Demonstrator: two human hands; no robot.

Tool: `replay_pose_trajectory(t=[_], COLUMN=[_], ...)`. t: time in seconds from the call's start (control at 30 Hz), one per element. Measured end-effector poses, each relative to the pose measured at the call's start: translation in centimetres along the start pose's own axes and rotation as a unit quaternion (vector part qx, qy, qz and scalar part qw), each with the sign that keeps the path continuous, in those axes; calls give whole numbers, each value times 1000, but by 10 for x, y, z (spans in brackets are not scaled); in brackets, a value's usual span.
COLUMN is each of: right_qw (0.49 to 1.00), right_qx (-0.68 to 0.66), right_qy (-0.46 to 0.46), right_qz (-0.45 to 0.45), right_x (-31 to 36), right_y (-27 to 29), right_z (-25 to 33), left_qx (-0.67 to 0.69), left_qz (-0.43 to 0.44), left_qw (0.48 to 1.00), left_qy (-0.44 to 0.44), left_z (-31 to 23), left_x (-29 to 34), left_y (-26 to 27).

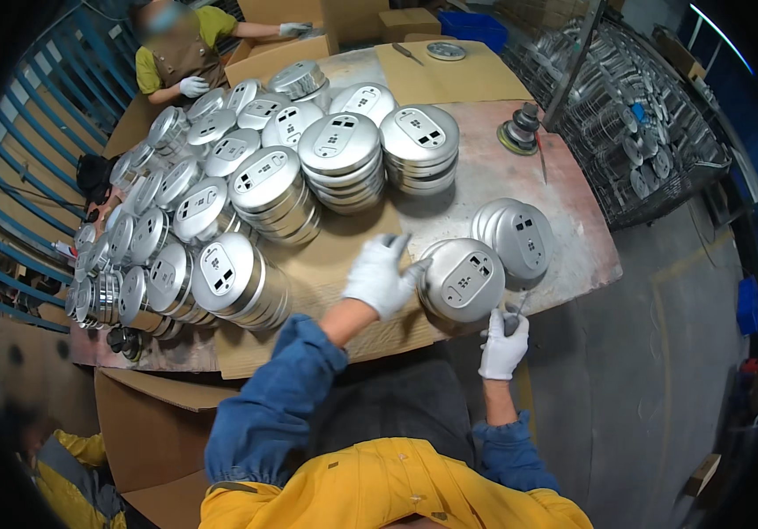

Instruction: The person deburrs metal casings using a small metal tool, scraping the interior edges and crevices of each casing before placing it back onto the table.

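Observation:
A round silver metal cover [461, 280], with a raised oval panel and square cut-outs, lies at the table's near right edge. My left hand [385, 277], in a white glove, is beside it with fingers apart; one fingertip reaches the cover's left rim. In my gloved right hand [503, 346] is a thin pointed metal tool [521, 306], its tip up near the cover's lower right side; most of the tool is hidden by the fingers. Behind this cover leans a short stack of similar covers [524, 240].
Many stacked covers [340, 145] fill the table's left and middle. A sander-like power tool [521, 130] stands at the far right, with a wire basket of metal parts [652, 123] beyond. Across the table is another person [187, 53] at a cardboard box. An open carton [154, 432] stands below left.

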State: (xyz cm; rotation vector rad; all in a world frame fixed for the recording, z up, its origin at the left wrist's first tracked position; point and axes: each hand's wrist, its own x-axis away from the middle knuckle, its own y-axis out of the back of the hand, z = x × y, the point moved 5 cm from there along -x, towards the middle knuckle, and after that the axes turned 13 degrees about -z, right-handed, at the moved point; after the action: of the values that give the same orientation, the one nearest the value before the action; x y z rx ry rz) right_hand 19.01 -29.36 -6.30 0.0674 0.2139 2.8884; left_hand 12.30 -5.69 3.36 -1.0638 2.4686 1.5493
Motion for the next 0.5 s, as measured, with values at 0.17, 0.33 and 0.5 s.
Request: replay_pose_trajectory(t=[0.17,0.33,0.5], right_qw=[994,982,995], right_qx=[16,153,-59], right_qy=[-71,82,-22], right_qz=[84,70,83], right_x=[-1,6,40], right_y=[-3,-4,-1], right_z=[10,7,31], left_qx=[49,100,392], left_qz=[32,18,-78], left_qw=[994,985,902], left_qy=[95,141,165], left_z=[-7,-10,-1], left_x=[23,40,67], left_y=[-71,-64,-24])
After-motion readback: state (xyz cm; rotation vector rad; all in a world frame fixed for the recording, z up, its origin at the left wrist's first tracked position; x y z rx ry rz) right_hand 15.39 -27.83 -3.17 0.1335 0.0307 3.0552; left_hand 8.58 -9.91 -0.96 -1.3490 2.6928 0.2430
